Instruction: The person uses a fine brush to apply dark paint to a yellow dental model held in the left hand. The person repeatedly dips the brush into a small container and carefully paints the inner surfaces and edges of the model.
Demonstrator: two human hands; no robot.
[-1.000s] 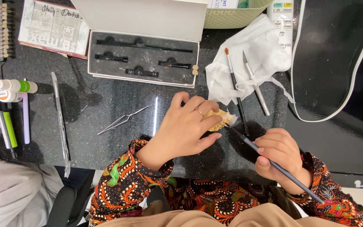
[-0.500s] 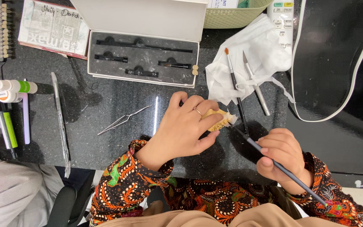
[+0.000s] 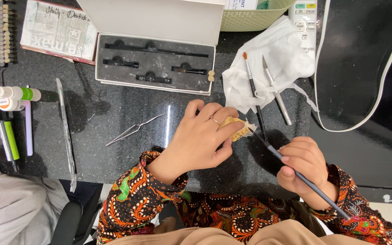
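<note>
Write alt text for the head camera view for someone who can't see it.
A left hand holds a small yellowish dental model on a dark worktop while the right hand touches a thin brush to it. Tweezers lie to the left.

Two hands, left (image 3: 200,138) and right (image 3: 306,168); three brushes (image 3: 296,172) (image 3: 252,88) (image 3: 276,93); one pair of tweezers (image 3: 134,129); one open case (image 3: 155,63); two bottles (image 3: 12,93) (image 3: 10,104).

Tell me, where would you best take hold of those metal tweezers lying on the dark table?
Grip the tweezers around the middle of the two legs, pinching across them from above. They lie flat and slanted on the dark table, legs spreading toward the lower left, with open space on both sides and the left hand off to the right.
</note>
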